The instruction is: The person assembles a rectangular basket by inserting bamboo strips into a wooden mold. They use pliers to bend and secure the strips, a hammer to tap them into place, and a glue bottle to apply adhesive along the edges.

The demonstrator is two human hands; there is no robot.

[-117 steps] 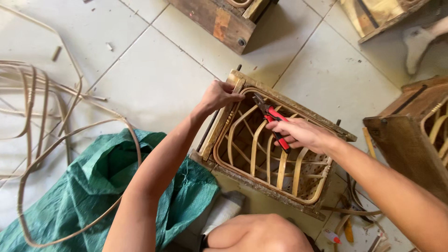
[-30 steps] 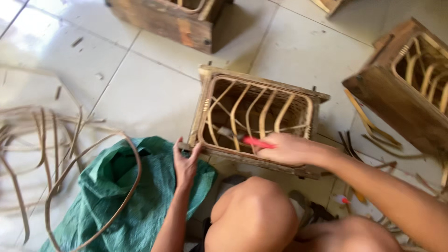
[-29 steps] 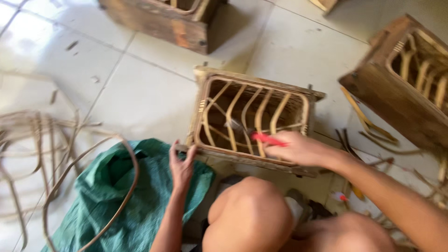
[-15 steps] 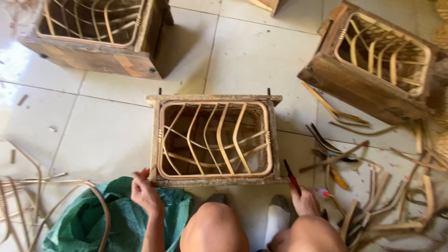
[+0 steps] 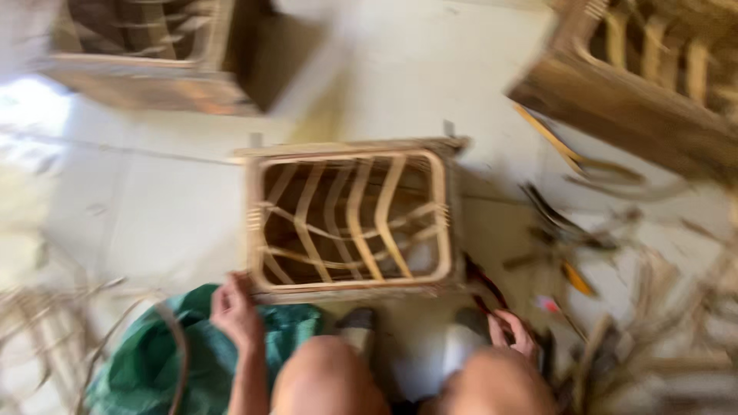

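Pale tiled floor (image 5: 146,207) under everything, blurred by camera motion. Two more wooden frames on it: one at the upper left (image 5: 146,58), one at the upper right (image 5: 646,84), both with cane strips inside. In the middle, a square wooden frame woven with bent rattan strips (image 5: 350,219), lying flat on the floor just ahead of the knees. Green cloth (image 5: 177,357) bunched at the lower left, partly under the near left corner of the frame. Loose rattan lengths (image 5: 54,338) heaped at the far left, one curving over the cloth. Scattered cane offcuts and scraps (image 5: 607,307) spread over the floor at the right. Left hand (image 5: 234,311) at the near left corner of the frame, fingers loosely curled and touching the rim, above the green cloth. Right hand (image 5: 511,334) low beside the right knee, fingers closed around a red-handled tool (image 5: 483,288) that points up toward the frame's near right corner; too blurred to tell what kind of tool.
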